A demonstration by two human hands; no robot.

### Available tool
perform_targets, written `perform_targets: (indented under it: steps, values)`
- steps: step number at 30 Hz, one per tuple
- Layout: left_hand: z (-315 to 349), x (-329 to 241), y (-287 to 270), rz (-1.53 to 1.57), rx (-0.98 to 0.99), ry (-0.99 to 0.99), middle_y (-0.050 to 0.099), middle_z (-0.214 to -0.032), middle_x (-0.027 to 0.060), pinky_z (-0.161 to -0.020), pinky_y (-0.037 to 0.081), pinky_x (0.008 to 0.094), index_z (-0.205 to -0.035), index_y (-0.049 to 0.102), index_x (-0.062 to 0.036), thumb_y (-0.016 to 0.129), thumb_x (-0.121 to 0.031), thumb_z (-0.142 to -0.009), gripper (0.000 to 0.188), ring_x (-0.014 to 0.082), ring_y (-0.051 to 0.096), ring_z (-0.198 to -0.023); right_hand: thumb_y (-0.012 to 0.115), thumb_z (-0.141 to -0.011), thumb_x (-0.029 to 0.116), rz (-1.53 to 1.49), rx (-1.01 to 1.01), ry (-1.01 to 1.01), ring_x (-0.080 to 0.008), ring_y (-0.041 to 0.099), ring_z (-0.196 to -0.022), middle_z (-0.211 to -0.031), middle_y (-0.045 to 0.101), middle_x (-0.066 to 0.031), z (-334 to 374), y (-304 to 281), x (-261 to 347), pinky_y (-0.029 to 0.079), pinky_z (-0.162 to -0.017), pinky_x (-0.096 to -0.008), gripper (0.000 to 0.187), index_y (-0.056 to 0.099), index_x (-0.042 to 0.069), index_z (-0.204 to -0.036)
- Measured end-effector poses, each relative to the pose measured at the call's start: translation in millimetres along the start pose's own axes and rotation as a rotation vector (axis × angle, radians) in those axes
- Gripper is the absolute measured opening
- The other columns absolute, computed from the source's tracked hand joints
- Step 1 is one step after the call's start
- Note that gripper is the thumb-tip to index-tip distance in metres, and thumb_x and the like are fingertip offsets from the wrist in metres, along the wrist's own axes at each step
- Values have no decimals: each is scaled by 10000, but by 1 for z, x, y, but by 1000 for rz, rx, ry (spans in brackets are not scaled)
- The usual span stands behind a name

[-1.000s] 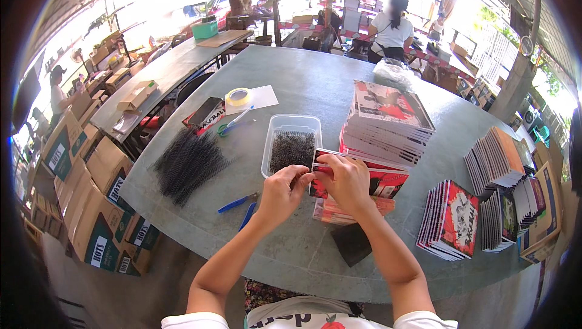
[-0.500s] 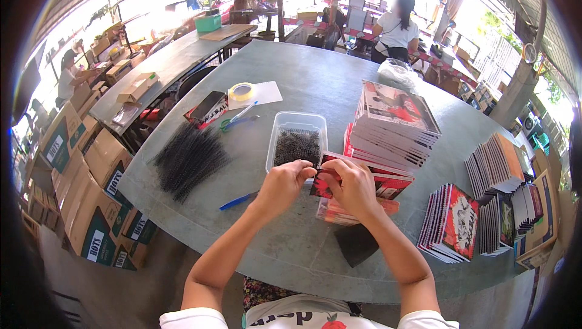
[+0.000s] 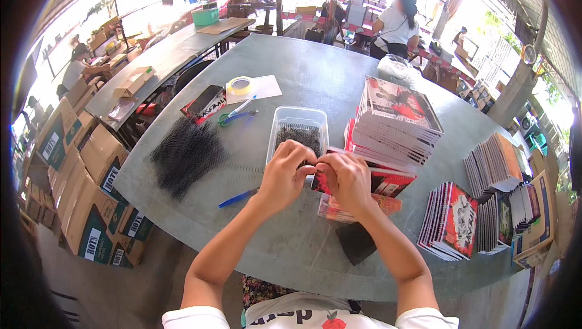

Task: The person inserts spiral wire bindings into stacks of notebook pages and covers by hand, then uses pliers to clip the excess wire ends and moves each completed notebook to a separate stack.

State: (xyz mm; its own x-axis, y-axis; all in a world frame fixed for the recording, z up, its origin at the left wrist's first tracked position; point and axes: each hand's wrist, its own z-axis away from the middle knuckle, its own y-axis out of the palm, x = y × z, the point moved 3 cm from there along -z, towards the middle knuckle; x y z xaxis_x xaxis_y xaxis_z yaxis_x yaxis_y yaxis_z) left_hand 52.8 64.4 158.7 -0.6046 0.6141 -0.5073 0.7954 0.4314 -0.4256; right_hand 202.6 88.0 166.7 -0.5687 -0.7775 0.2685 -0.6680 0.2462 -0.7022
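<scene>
My left hand (image 3: 287, 170) is closed in a pinch at the edge of a small red-and-black notebook (image 3: 322, 182). A thin spiral binding coil (image 3: 244, 169) runs out leftward from this hand above the table; its end at the fingers is hidden. My right hand (image 3: 345, 177) is wrapped over the notebook, thumb and fingers meeting near the left fingertips. Just beyond both hands stands a clear plastic tub (image 3: 301, 114) of short dark coils (image 3: 300, 136). A pile of long black coils (image 3: 187, 156) lies to the left.
A tall notebook stack (image 3: 397, 120) stands right of the tub, with more notebooks (image 3: 451, 220) at the far right. A blue pen (image 3: 237, 198), green-handled scissors (image 3: 233, 118), tape roll (image 3: 239, 86) and phone (image 3: 208, 100) lie on the grey table (image 3: 182, 86). A person (image 3: 397, 26) stands beyond.
My hands have drawn closer together at the notebook's edge, the right fingers curling further over. The coil now shows stretching left of my left hand.
</scene>
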Motion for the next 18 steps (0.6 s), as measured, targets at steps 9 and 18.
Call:
perform_targets:
  steps: [9, 18]
  values:
    - [-8, 7, -15, 25, 188, -204, 634, -736, 95, -632, 465, 307, -949, 649, -25, 636, -177, -841, 186, 153, 592, -680, 575, -836, 107, 87, -10, -31, -241, 603, -812, -844, 614, -60, 5, 3, -8, 409, -694, -353, 131, 548, 95, -964]
    - [2, -25, -3, -75, 77, 99, 586, -798, 91, -895, 352, 377, -766, 632, -99, 668, -24, -651, 142, 268, 528, -955, 595, -809, 78, -165, 33, 102, -250, 614, -864, -912, 640, -75, 5, -5, -13, 428, -729, -365, 184, 522, 94, -977]
